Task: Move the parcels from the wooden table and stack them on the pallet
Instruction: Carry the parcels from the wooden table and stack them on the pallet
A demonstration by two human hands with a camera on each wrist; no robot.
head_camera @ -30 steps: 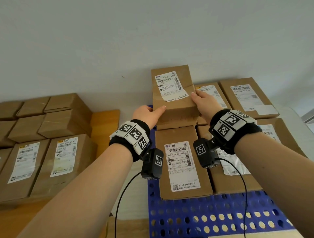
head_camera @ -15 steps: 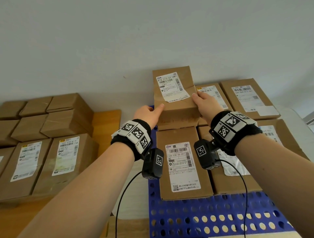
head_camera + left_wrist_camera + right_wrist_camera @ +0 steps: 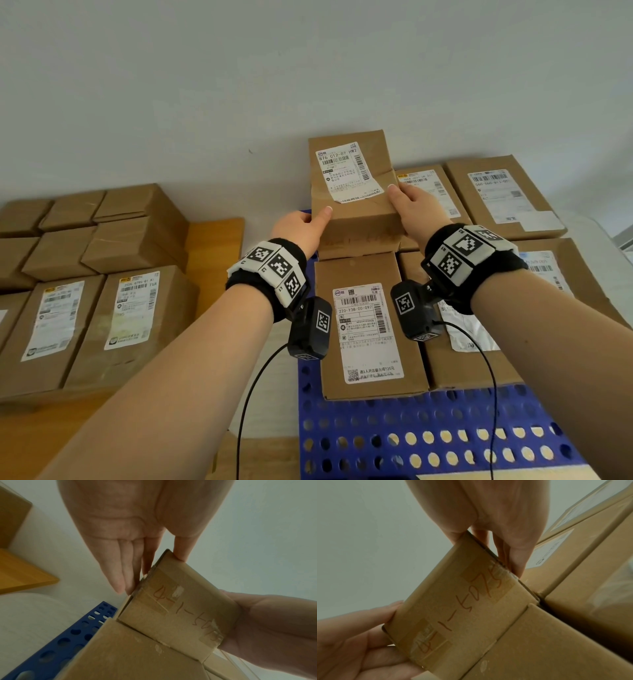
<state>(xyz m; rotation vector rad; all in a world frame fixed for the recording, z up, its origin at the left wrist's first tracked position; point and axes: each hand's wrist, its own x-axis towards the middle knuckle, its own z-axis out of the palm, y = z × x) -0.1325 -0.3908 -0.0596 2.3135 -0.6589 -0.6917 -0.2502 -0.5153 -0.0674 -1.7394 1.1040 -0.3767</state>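
Parcel [image 3: 352, 192] sits tilted between both hands over the far-left corner of the blue perforated pallet [image 3: 428, 435], long axis pointing away from the person, near edge touching the labelled box [image 3: 366, 325] below. Left hand [image 3: 301, 229] and right hand [image 3: 412, 205] press flat fingers [image 3: 120, 574] on opposite sides, thumbs on top (equally near). Plain matte cardboard, taped seams, peeling paper label.

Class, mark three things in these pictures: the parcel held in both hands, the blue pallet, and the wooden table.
held parcel [image 3: 356, 212]: head view, bare cardboard below its label.
blue pallet [image 3: 428, 442]: head view, perforated deck near the front.
wooden table [image 3: 215, 253]: head view, bare top beside the parcels.
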